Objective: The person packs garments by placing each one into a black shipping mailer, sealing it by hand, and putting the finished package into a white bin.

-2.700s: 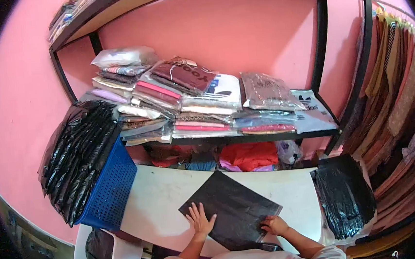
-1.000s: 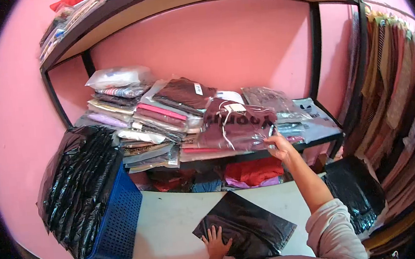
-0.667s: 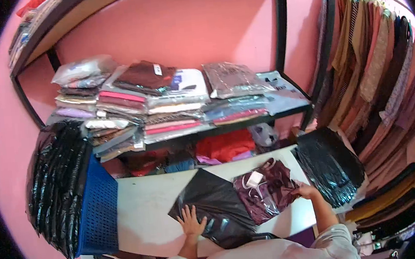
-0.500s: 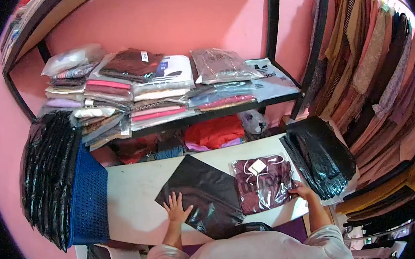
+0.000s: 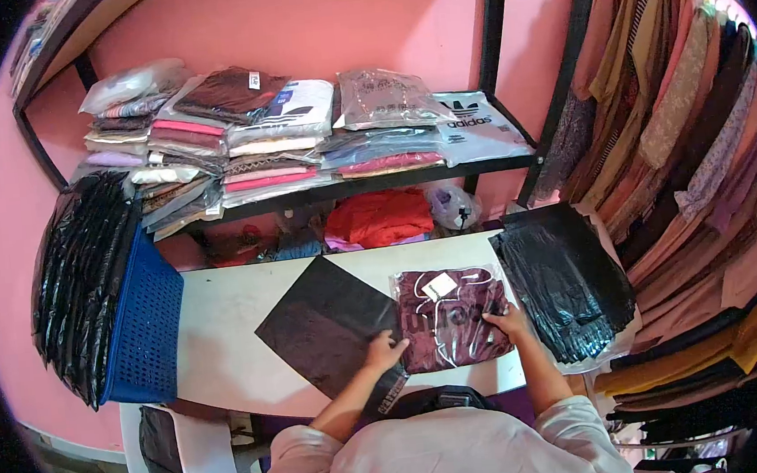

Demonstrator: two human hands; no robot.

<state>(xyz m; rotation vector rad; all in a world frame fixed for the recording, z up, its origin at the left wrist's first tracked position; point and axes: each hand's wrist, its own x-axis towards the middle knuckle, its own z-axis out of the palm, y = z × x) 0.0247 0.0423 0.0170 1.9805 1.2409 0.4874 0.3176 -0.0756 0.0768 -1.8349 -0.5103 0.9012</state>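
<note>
A folded maroon garment in a clear plastic packet (image 5: 454, 324), with a white tag and pale cords, lies on the white table. My right hand (image 5: 510, 322) grips its right edge, fingers over the plastic. At the packet's lower left edge is my left hand (image 5: 388, 351), its thumb and fingers closed on the rim; the exact contact is partly hidden. Under my left wrist a flat black plastic bag (image 5: 323, 321) lies turned cornerwise, with pale print near its lower end.
A stack of black plastic bags (image 5: 569, 284) lies on the right of the white table (image 5: 217, 329). More black bags hang over a blue basket (image 5: 140, 317) at left. Packed clothes (image 5: 274, 147) fill the shelf behind, and garments (image 5: 672, 124) hang at right.
My left hand has left its flat, spread rest on the black bag and moved right to the packet's edge. My right hand stays at the packet's right side. The view has shifted slightly.
</note>
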